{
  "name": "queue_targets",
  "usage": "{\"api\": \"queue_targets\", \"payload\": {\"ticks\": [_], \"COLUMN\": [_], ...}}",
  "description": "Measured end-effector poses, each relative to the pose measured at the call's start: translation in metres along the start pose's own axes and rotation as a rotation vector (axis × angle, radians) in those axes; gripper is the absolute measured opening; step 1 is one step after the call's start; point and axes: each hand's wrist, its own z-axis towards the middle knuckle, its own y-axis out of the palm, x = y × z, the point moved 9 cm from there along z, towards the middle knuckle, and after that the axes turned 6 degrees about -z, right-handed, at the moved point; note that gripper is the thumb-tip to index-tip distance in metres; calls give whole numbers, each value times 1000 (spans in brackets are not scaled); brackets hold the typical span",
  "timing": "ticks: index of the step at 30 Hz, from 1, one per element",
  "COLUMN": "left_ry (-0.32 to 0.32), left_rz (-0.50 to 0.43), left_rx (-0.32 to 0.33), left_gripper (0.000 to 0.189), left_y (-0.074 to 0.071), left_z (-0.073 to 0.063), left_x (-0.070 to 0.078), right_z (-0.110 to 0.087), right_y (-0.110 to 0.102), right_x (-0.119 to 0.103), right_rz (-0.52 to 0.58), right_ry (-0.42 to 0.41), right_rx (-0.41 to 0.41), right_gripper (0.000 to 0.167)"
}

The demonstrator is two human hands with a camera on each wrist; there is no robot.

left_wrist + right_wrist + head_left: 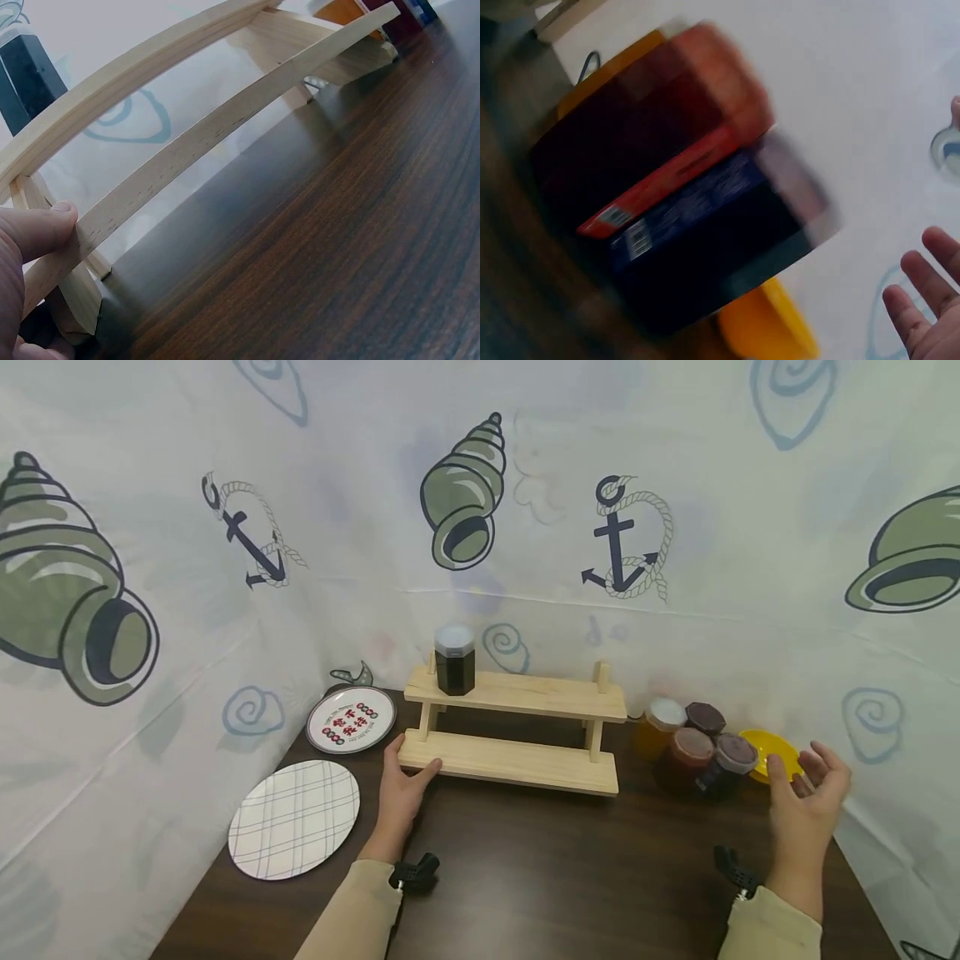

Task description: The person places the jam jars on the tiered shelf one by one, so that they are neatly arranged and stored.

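My left hand [401,789] grips the left end of a two-tier wooden rack [517,692], its thumb against the lower board. The left wrist view shows the thumb [45,225] on that board's front edge; the other fingers are mostly hidden. A dark jar with a pale lid [455,670] stands on the left of the upper tier. On the right, my right hand [810,802] is raised with nothing in it, its fingers loosely spread. Nearest to it are a blue-labelled dark jar [705,232] and a yellow bowl [767,752], partly behind the jars.
Beside the rack, several jars cluster, including an amber one [654,737] and a red one [684,762]. To the left lie a plate with red lettering [351,720] and a checked oval plate [294,820]. A patterned cloth [540,552] hangs behind the dark table [570,868].
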Motion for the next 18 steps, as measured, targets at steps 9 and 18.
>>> {"api": "queue_targets", "payload": {"ticks": [9,18], "left_ry": [1,-2], "left_rz": [0,-2], "left_rx": [-9,-8], "left_gripper": [96,95], "left_y": [-1,0], "left_z": [0,-1], "left_x": [1,2], "right_z": [2,-2], "right_y": [16,39], "right_x": [34,53], "right_rz": [68,36], "right_ry": [24,87], "right_rx": [-48,-160], "right_gripper": [57,60]}}
